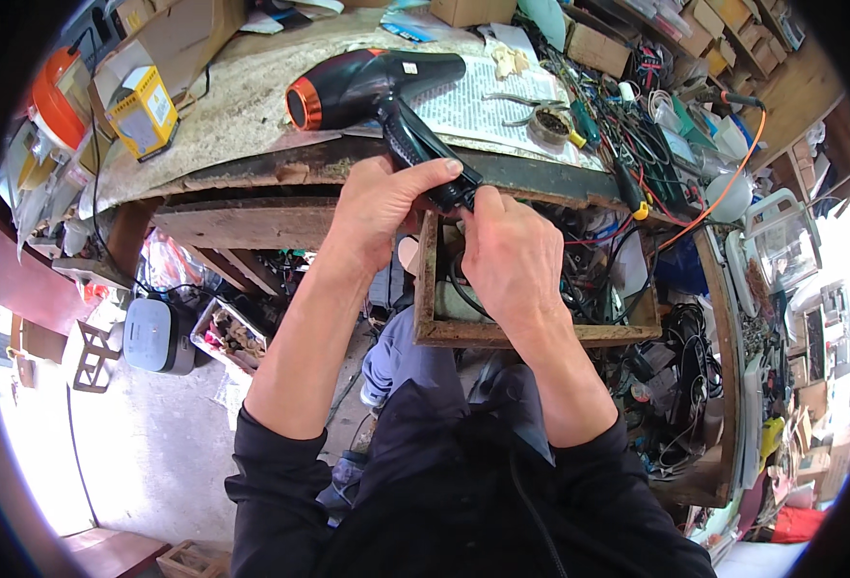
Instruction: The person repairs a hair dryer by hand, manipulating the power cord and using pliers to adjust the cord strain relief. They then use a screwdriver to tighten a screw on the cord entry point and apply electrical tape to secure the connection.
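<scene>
Head view: cluttered wooden workbench (252,91), open drawer (541,332), concrete floor (155,433).

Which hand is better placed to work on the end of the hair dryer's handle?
Probably the right hand: its fingertips sit at the handle end of the hair dryer, while the left hand wraps the handle, steadying it.
</scene>
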{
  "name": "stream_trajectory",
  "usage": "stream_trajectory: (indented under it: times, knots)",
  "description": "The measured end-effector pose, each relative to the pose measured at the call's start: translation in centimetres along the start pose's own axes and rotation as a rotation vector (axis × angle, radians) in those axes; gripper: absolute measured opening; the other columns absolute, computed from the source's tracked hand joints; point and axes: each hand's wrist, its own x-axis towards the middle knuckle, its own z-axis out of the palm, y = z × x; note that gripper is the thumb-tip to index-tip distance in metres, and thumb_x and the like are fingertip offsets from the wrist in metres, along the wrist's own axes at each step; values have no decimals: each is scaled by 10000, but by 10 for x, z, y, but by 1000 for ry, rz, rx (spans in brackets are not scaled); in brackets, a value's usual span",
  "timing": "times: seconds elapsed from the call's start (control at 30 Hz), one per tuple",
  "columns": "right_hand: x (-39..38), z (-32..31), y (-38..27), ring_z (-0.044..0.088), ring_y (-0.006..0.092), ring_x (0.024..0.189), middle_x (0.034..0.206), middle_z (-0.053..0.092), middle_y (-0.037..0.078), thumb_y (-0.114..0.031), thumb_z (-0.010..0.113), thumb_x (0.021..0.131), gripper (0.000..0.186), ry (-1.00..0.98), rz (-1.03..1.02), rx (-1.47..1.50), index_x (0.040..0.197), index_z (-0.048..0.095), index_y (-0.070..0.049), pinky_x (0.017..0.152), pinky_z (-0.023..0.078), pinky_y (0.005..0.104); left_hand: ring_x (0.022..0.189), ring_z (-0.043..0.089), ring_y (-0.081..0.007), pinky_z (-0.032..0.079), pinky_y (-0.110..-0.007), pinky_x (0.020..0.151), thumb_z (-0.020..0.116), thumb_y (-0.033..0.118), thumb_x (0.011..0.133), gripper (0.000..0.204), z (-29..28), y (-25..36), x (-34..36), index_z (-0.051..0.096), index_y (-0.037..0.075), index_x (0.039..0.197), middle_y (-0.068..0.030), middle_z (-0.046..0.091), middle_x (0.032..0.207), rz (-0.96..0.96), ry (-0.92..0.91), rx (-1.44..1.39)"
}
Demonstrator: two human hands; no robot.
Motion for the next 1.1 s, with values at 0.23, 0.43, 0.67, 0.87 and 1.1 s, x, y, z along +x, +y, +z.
stream_trajectory:
  times: [0.23,0.43,0.67,0.87,1.1]
  knots:
    - [15,-21,-2,720,308,764,798,686,146,-51,641,812,107,-118,-215,-225,912,617,-22,632,588,423,560,590,-97,400,-235,474,865,290,829,301,-1,3,-1,710,37,880,-32,691,748,-6,-3,-2]
    - [19,-14,16,687,386,738,790,673,188,-119,642,920,126,-121,-158,105,908,592,-4,662,560,477,543,570,-78,364,-225,463,875,322,819,330,-5,5,0,685,55,856,-18,685,724,-17,-9,-9]
    - [-4,-4,10,667,412,706,807,685,236,-182,661,994,208,-31,274,681,1004,659,26,637,505,447,638,682,-116,378,-233,495,868,322,831,357,-4,1,2,674,43,943,-52,735,791,-29,-1,-36]
    - [-15,2,-3,654,309,639,766,662,215,-138,628,1020,167,-37,607,1002,999,644,27,606,489,393,665,701,-135,458,-259,547,849,329,856,332,-2,-1,2,700,52,965,-64,757,836,-34,-1,-58]
    - [-14,29,-20,684,385,691,787,675,231,-158,627,1021,173,191,495,861,1039,646,13,635,510,429,718,739,-158,497,-266,565,806,346,896,331,-10,16,5,725,36,978,-86,773,864,-128,-93,59]
